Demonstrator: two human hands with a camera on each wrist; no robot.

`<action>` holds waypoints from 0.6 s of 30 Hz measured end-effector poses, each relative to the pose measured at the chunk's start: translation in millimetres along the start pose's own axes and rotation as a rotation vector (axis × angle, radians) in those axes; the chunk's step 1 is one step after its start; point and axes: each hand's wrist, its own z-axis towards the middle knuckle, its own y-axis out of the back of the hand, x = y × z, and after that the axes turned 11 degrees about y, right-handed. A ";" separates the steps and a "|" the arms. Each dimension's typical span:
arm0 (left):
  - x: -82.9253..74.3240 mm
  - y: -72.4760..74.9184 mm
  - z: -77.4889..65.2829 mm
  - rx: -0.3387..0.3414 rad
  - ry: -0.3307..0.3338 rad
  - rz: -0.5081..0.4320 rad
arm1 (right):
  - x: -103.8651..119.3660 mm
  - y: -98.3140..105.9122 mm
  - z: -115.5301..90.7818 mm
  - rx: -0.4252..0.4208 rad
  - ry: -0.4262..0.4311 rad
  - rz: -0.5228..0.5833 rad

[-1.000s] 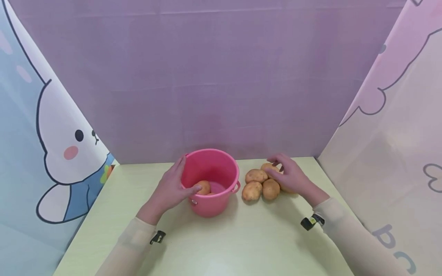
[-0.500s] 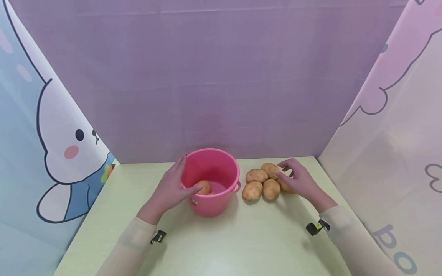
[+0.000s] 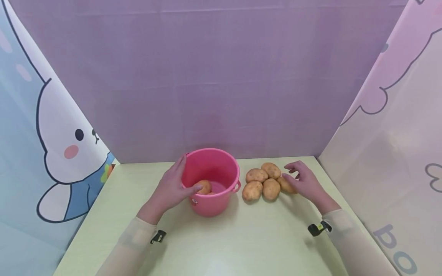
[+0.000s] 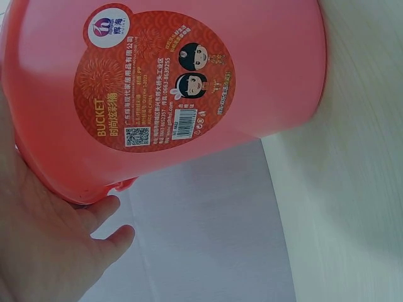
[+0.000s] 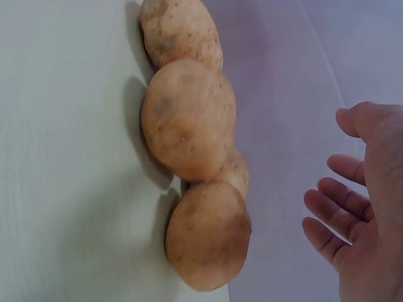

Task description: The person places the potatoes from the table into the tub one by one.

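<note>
A pink bucket stands upright on the table, with potatoes visible low inside it. My left hand holds the bucket's near-left rim, its thumb reaching over the edge. In the left wrist view two fingertips show past the rim, below a red printed label. To the bucket's right, several potatoes lie bunched together. My right hand, holding nothing, hovers at the right side of this bunch with its fingers loosely bent. The right wrist view has that hand apart from the potatoes.
The pale table meets a purple backdrop just behind the bucket and potatoes. Printed side panels stand at left, with a rabbit, and at right, in pale pink. A small loop handle sticks out from the bucket's right side.
My right hand has drawn back to the right, off the potato bunch, uncovering the rear and right-hand potatoes. My left hand and the bucket have stayed put.
</note>
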 end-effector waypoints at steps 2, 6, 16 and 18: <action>-1.0 0.3 -0.6 0.002 0.002 -0.005 | -1.2 1.1 -1.8 -0.007 -0.007 0.000; -1.8 1.0 -0.9 -0.002 -0.004 -0.008 | -4.5 2.9 -6.1 -0.022 -0.015 -0.006; -2.5 1.3 -0.6 0.005 0.004 -0.010 | -20.9 1.8 -17.1 0.001 -0.032 -0.050; -2.5 1.3 -0.7 0.005 0.008 -0.011 | -24.1 1.2 -18.9 0.020 -0.061 -0.049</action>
